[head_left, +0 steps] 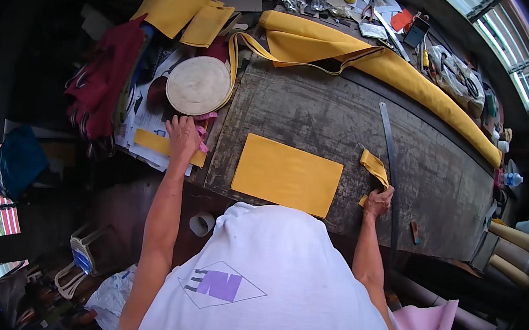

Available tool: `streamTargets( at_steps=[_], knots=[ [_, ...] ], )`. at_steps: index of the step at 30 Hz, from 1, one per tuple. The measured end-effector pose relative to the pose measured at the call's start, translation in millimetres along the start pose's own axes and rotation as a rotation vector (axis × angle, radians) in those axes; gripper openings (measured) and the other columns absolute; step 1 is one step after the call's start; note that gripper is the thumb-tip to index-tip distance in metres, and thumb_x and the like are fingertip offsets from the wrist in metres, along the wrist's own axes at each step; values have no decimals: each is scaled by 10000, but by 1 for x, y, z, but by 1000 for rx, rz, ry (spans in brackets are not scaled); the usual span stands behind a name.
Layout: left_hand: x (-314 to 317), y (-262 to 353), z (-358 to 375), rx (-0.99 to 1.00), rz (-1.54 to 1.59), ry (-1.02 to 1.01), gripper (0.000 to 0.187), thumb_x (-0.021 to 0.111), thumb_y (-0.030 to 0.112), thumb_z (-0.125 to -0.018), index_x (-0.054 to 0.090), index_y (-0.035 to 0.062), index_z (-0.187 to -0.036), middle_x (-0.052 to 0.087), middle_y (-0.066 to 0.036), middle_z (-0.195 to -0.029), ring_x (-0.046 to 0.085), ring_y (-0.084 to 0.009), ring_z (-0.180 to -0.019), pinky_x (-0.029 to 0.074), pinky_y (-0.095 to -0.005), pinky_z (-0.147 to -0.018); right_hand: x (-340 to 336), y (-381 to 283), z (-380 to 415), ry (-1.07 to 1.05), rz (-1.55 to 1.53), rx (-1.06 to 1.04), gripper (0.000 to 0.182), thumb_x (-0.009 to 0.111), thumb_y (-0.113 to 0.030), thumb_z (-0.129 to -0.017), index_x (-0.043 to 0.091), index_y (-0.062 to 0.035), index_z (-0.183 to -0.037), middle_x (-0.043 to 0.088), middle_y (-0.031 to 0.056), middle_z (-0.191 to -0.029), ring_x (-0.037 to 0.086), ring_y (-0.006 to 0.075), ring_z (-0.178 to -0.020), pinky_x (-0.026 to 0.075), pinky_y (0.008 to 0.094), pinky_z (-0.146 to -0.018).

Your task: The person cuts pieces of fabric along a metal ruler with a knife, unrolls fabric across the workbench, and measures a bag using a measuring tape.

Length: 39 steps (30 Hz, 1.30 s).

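Note:
My left hand (182, 137) lies palm down at the table's left side, fingers bent but spread, with no held thing visible. Just beyond it is a round pale disc (199, 85); a pink tape measure (202, 135) curls on its right. Partly under the hand and wrist lies a flat yellow strip (152, 142) on papers. My right hand (377, 202) is closed on a folded yellow fabric strip (374, 167), which stretches out past the fingers. Between the hands, a yellow rectangular panel (287, 175) rests flat. A long metal ruler (388, 132) runs beside my right hand.
A long yellow fabric roll (401, 70) spans the back of the dark worn table (295, 107). Tools, papers and plastic bags (454, 78) crowd behind it. Maroon cloth (103, 83) hangs at left. A small brown-handled tool (415, 231) lies near the front right edge.

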<state>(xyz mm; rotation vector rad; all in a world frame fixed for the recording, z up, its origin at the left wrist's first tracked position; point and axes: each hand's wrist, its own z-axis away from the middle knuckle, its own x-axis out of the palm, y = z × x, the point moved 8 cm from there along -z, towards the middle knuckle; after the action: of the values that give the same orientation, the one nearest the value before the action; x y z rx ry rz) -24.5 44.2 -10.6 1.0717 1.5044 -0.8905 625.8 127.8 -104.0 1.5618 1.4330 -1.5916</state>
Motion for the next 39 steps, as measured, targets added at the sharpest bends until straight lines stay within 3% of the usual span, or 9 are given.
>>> streamTargets(
  at_steps=[2,6,11,20,23,26,29,36,39],
  knots=[
    [-26,43,16,-29,80,112,341,621,98,-792,605,6,-1119,598,-147,-1132,516,-365,-1161,385,-511,-1012,-1,0,0,2,3,-5,205,567,-140,-898,505,-62,-1076,627,190,-1050,622,434,-971,490,522,-802],
    [43,110,72,-281,519,-325,421,717,214,-824,556,-13,-1140,576,-201,-1138,519,-381,-1160,443,-471,-979,2,6,-2,44,-5,2,216,574,-174,-908,514,-79,-1093,641,183,-1043,635,443,-952,490,534,-786],
    [67,138,88,-379,280,-398,604,803,266,-759,507,-45,-1183,533,-241,-1218,511,-406,-1193,445,-503,-1000,0,3,0,20,-18,-11,216,565,-138,-896,516,-63,-1092,636,190,-1022,632,434,-965,500,517,-800],
    [78,132,82,-499,401,-470,647,835,242,-700,506,-26,-1189,514,-239,-1270,510,-416,-1214,484,-483,-992,4,8,-2,15,-10,-18,200,532,-156,-931,518,-68,-1110,638,193,-1057,639,443,-960,504,526,-771],
    [84,125,82,-529,535,-436,616,827,195,-695,558,-54,-1190,590,-234,-1208,617,-373,-1107,534,-449,-918,7,11,-2,15,-1,-28,198,522,-153,-933,515,-75,-1115,639,181,-1060,643,432,-966,507,519,-776],
    [112,122,86,-713,1146,-752,500,806,164,-694,646,-91,-1093,682,-228,-1063,699,-309,-947,560,-407,-808,5,10,0,9,-11,-14,203,531,-129,-918,513,-64,-1109,638,186,-1065,641,435,-973,507,520,-781],
    [101,134,88,-659,1407,-797,434,783,178,-707,690,-122,-1007,720,-207,-914,710,-274,-829,556,-394,-711,0,6,1,9,-21,5,220,556,-105,-897,510,-39,-1101,637,211,-1068,635,449,-975,501,532,-776],
    [91,144,92,-484,1267,-894,393,724,162,-768,683,-138,-1019,718,-213,-985,695,-262,-878,540,-388,-773,12,17,-2,-15,-3,15,236,532,-142,-909,496,-56,-1126,633,193,-1116,636,444,-996,507,516,-795],
    [119,134,94,-434,1088,-821,390,678,149,-815,661,-144,-1071,702,-279,-1041,688,-352,-1010,526,-409,-843,13,17,-3,1,4,-14,241,530,-149,-914,493,-61,-1136,632,190,-1121,637,441,-997,508,515,-795]
  ],
)
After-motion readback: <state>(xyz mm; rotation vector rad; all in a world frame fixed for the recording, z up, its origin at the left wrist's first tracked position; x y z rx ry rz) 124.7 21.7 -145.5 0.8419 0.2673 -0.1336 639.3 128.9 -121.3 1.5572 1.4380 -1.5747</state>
